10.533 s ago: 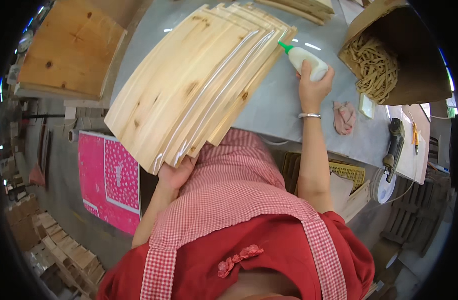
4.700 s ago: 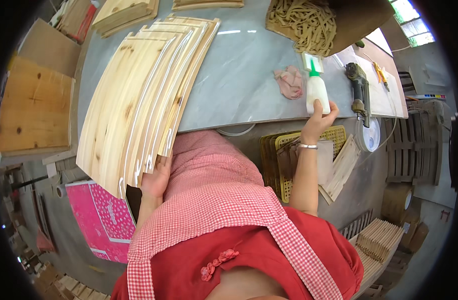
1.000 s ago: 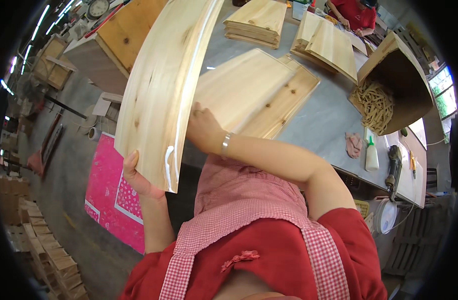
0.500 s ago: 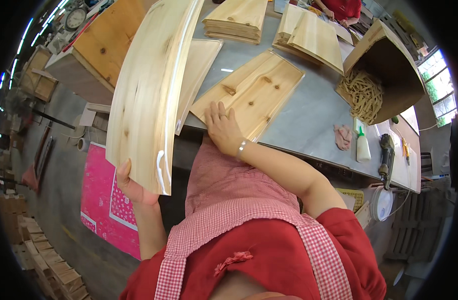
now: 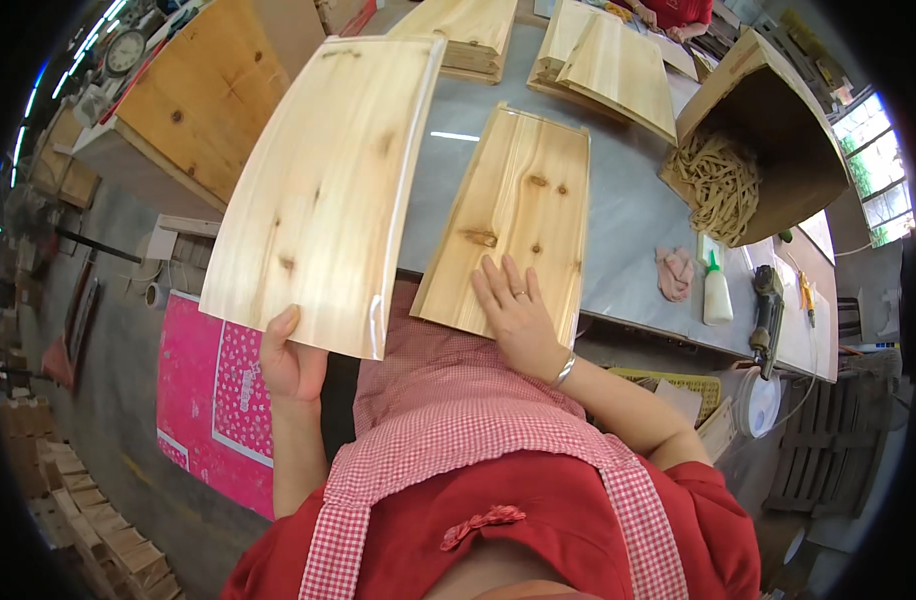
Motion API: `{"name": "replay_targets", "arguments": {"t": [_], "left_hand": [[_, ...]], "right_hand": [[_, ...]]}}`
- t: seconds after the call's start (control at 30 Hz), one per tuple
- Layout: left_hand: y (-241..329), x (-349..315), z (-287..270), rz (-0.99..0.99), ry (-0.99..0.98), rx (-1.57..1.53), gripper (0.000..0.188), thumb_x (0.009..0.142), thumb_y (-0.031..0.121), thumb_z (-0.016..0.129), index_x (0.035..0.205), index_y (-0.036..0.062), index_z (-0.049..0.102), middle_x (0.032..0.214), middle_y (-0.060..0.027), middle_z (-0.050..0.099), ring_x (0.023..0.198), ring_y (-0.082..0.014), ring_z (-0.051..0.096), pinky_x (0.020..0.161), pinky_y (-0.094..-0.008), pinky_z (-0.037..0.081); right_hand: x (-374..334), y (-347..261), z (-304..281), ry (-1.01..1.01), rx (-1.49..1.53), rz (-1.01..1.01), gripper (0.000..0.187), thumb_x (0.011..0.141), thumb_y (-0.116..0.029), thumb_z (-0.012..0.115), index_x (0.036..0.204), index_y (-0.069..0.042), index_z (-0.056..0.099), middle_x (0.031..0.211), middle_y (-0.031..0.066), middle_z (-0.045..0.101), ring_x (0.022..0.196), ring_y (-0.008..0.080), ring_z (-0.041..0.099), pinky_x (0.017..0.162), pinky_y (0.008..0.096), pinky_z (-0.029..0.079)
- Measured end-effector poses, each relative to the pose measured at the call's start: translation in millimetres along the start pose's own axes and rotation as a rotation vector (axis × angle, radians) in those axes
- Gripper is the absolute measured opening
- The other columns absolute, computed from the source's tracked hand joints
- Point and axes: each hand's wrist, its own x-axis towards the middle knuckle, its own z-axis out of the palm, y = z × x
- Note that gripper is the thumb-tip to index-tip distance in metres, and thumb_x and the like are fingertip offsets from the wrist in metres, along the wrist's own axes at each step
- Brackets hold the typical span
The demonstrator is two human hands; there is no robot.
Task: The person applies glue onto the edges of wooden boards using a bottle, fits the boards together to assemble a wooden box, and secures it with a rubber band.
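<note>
A pale wooden board (image 5: 318, 190) is gripped at its lower edge by my left hand (image 5: 293, 360), thumb on the near face and fingers behind. A white line of glue runs along the board's right edge. My right hand (image 5: 518, 310) rests on a second wooden board (image 5: 523, 210), its fingers stretched flat over the lower part. That knotty, tapered board lies on the grey worktable (image 5: 618, 200) and reaches over the near edge against my checked apron.
Stacked boards (image 5: 618, 75) stand at the back. On the right are a cardboard box (image 5: 793, 140) of rubber bands (image 5: 718, 185), a pink cloth (image 5: 674, 273), a glue bottle (image 5: 717, 290) and a power tool (image 5: 768, 310). Another person's hands (image 5: 688, 32) show at the far edge.
The left-hand board has tilted back, showing more of its broad face and its top edge. My right hand has slid right and nearer, and the table board has turned more upright.
</note>
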Motion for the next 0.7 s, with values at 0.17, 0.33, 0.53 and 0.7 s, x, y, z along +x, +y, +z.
{"name": "replay_targets", "arguments": {"t": [0.17,0.33,0.53,0.7], "left_hand": [[-17.5,7.9,9.9,-0.021,0.035,0.214,0.069,0.084,0.003,0.058,0.147,-0.0003,0.030,0.143,-0.0154,0.045,0.133,-0.0306,0.044,0.112,-0.0453,0.037],[-40.6,20.0,14.4,0.043,0.022,0.400,0.067,0.084,-0.004,0.060,0.144,-0.0019,0.032,0.139,-0.0149,0.048,0.128,-0.0264,0.049,0.108,-0.0404,0.041],[-67.7,41.1,11.2,0.120,-0.026,0.574,0.058,0.085,-0.003,0.063,0.138,-0.0046,0.038,0.131,-0.0132,0.052,0.119,-0.0201,0.053,0.101,-0.0333,0.043],[-79.6,47.4,15.5,0.167,-0.061,0.821,0.053,0.086,0.000,0.065,0.133,-0.0063,0.044,0.125,-0.0129,0.056,0.113,-0.0196,0.055,0.097,-0.0322,0.045]], "right_hand": [[8.6,24.1,-9.6,-0.090,0.049,-0.129,0.081,0.073,0.001,0.062,0.149,-0.006,0.033,0.155,0.0154,0.032,0.143,0.0389,0.028,0.116,0.0538,0.023],[8.3,26.4,-14.2,-0.108,0.070,-0.121,0.082,0.073,0.001,0.062,0.149,-0.007,0.034,0.155,0.0141,0.032,0.144,0.0371,0.027,0.117,0.0524,0.022],[9.6,28.9,-11.8,-0.069,0.093,-0.113,0.077,0.075,0.000,0.059,0.148,-0.007,0.035,0.154,0.0142,0.033,0.144,0.0374,0.027,0.116,0.0528,0.024],[10.6,32.8,-7.2,-0.059,0.087,-0.118,0.074,0.076,-0.001,0.058,0.147,-0.006,0.036,0.154,0.0144,0.034,0.144,0.0373,0.028,0.116,0.0531,0.024]]}}
